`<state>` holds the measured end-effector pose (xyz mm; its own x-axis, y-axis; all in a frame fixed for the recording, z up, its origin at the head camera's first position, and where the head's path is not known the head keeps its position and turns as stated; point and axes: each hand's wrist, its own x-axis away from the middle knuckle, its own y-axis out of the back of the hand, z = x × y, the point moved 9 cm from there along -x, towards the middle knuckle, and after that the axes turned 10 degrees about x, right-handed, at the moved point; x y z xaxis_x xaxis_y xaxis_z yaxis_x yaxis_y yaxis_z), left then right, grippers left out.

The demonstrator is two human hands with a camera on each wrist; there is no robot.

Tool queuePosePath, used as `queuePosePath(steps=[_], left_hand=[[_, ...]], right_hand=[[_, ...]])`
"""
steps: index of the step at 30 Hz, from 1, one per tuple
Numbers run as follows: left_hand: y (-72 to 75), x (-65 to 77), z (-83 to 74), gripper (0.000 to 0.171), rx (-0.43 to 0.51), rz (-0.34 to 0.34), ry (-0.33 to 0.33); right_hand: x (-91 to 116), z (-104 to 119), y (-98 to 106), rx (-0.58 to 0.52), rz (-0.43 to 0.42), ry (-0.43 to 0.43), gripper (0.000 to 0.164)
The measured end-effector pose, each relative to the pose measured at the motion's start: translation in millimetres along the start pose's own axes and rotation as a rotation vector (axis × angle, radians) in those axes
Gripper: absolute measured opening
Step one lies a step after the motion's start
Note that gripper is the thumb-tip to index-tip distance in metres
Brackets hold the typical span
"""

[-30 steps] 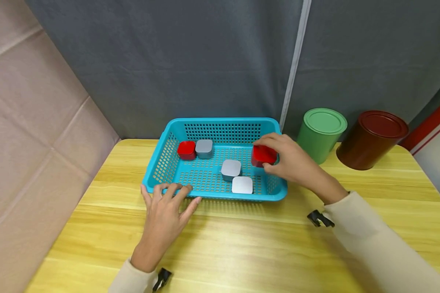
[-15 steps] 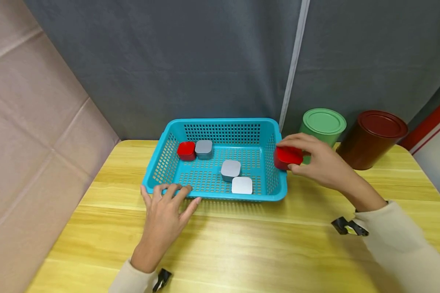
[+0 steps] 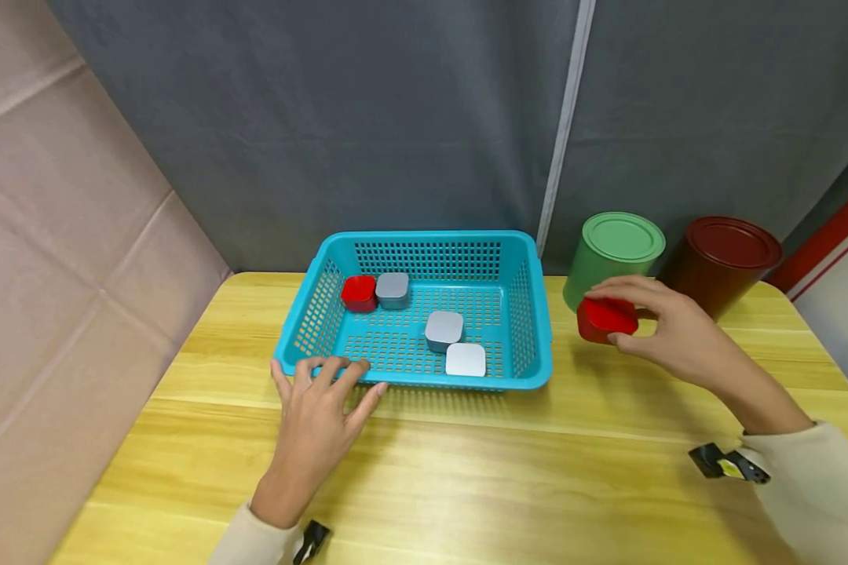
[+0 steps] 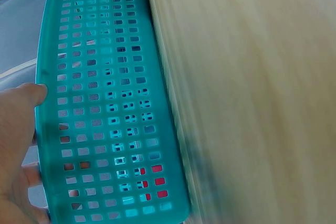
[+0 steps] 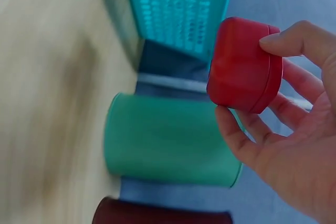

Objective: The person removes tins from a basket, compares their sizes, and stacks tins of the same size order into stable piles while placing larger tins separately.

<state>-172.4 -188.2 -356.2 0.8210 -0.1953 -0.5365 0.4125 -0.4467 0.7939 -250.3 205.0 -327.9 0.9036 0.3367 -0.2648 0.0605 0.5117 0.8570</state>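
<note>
My right hand pinches a small red rounded-square box with a lid between thumb and fingers. It holds the box above the table, right of the turquoise basket and just in front of the green can. In the right wrist view the red box shows its smooth side and lid seam. My left hand grips the basket's front rim near the left corner, fingers over it and thumb outside. Inside the basket are another red box, two grey boxes and a white-topped one.
A dark red can stands right of the green one, at the back of the wooden table. A grey curtain hangs close behind the basket. On the left rises a pinkish padded panel.
My right hand has lifted the red box out of the basket's right side and carried it rightward over the rim. The left hand and the basket have stayed in place.
</note>
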Motion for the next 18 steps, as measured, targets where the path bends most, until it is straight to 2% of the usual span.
queuePosePath(steps=[10, 18], left_hand=[[0.6, 0.3, -1.4, 0.034, -0.003, -0.003, -0.001], [0.4, -0.1, -0.9, 0.034, -0.009, -0.001, 0.0]], right_hand=[[22, -53, -5, -0.07, 0.005, -0.083, 0.05], [32, -83, -16, -0.11, 0.059, -0.131, 0.048]])
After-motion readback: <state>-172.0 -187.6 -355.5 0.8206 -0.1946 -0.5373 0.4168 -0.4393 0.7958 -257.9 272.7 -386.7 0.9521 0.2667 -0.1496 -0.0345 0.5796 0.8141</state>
